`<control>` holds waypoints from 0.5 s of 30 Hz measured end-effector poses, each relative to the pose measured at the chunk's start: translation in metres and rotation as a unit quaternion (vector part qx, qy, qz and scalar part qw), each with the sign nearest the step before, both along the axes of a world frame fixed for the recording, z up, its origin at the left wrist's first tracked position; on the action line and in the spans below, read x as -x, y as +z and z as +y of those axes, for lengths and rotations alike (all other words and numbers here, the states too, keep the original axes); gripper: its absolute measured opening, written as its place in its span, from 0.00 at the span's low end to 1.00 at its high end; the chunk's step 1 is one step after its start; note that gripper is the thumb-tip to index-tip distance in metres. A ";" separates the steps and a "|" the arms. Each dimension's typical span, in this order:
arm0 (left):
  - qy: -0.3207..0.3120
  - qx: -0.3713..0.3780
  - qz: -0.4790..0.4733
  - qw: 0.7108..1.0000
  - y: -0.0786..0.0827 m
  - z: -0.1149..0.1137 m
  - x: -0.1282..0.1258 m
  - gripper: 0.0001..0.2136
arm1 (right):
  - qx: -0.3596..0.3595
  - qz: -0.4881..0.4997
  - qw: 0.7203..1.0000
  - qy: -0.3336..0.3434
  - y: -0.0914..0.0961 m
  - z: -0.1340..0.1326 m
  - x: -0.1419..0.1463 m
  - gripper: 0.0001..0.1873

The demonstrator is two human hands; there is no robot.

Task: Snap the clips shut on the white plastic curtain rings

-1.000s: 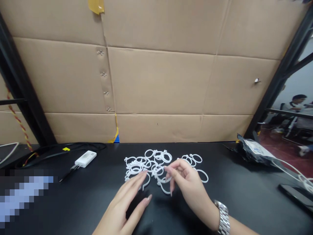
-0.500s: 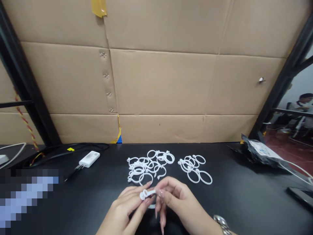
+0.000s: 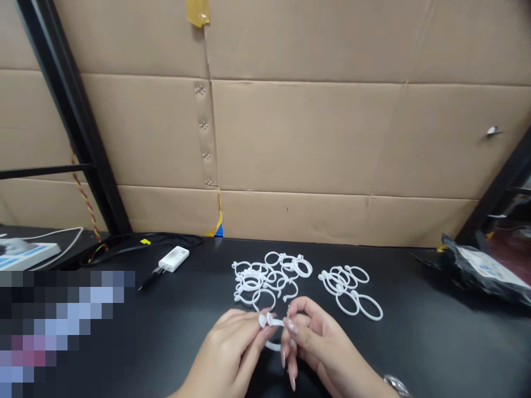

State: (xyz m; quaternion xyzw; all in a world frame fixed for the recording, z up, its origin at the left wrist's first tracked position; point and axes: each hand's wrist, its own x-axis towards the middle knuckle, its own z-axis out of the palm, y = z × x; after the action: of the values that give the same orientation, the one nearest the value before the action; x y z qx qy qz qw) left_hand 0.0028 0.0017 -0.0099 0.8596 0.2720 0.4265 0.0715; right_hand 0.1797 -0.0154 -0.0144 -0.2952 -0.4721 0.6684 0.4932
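Note:
Both hands meet near the front edge of the black table (image 3: 415,342), pinching one white plastic ring (image 3: 271,323) between them. My left hand (image 3: 232,354) grips the ring's knobbed end with thumb and fingertips. My right hand (image 3: 319,351) pinches the other side, fingers curled. Just beyond the hands lies a tangled pile of white rings (image 3: 265,276). A smaller group of white rings (image 3: 350,290) lies to its right.
A white adapter with a black cable (image 3: 173,258) lies at the left back of the table. A dark plastic bag (image 3: 481,271) sits at the right. A cardboard wall (image 3: 298,132) closes the back, with a black frame post (image 3: 70,110) at the left.
My hands drew back from the pile toward me with one ring taken from it, and both now pinch it. The view has swung to the left.

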 end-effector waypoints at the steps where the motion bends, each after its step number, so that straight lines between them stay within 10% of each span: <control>1: 0.001 -0.001 0.000 1.000 0.000 0.000 0.000 0.10 | 0.000 0.002 1.000 0.000 0.000 0.000 0.001 0.14; 15: 0.027 -0.105 0.035 0.993 0.002 0.003 0.004 0.10 | -0.004 -0.013 0.997 0.075 -0.004 -0.001 0.001 0.12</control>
State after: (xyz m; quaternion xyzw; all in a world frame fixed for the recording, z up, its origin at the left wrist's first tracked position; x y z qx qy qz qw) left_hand -0.0014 0.0044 -0.0081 0.8692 0.2506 0.4242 -0.0405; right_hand 0.1785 -0.0159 -0.0188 -0.2660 -0.5019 0.6977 0.4366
